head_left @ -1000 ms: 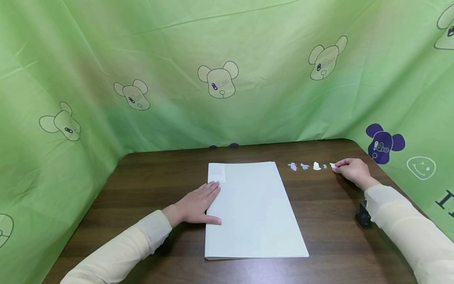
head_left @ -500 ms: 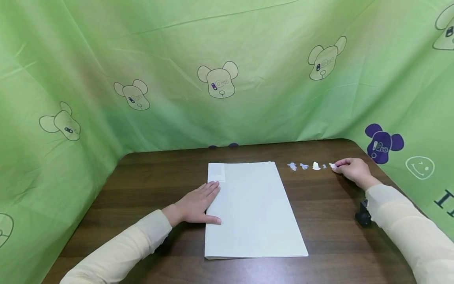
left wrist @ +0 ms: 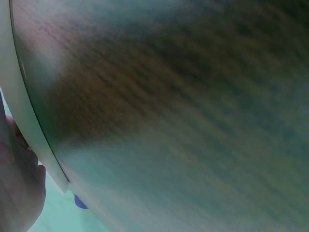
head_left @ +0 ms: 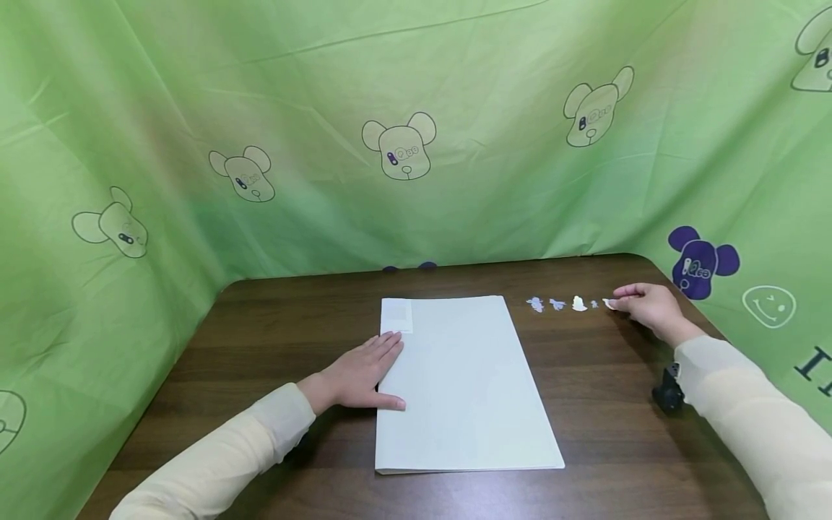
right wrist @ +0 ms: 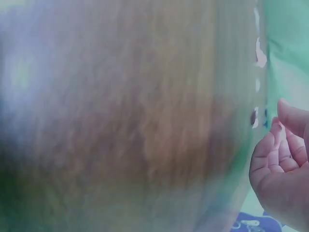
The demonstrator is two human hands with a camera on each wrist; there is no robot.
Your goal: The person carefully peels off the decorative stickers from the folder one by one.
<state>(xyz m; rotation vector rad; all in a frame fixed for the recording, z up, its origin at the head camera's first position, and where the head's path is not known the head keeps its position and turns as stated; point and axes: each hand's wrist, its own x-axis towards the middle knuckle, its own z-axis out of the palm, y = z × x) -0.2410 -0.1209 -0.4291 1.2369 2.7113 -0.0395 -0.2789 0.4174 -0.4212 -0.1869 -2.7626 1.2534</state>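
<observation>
In the head view my left hand (head_left: 360, 375) rests flat on the left edge of a large white folder (head_left: 468, 390), fingers spread and thumb out. The left wrist view shows part of this hand (left wrist: 21, 179) against the folder's pale edge (left wrist: 41, 130). At the right, my right hand (head_left: 650, 309) hovers over the end of a row of small cut-out pieces, thumb and forefinger parted. The nearest white piece (head_left: 608, 303) lies on the table at the thumb tip. In the right wrist view the fingers (right wrist: 270, 159) are bent loosely beside the row.
Left of that piece lie a tiny bluish piece (head_left: 594, 305), a white cut-out (head_left: 579, 304) and two blue-grey cut-outs, one (head_left: 557, 305) beside the other (head_left: 535, 305). A pale label (head_left: 397, 316) marks the folder's top left. Green cloth (head_left: 312, 217) surrounds the brown table (head_left: 279, 318).
The right hand's forefinger has lifted away from the thumb, and the hand has risen slightly from the white piece, which stays on the table. The left hand has not moved.
</observation>
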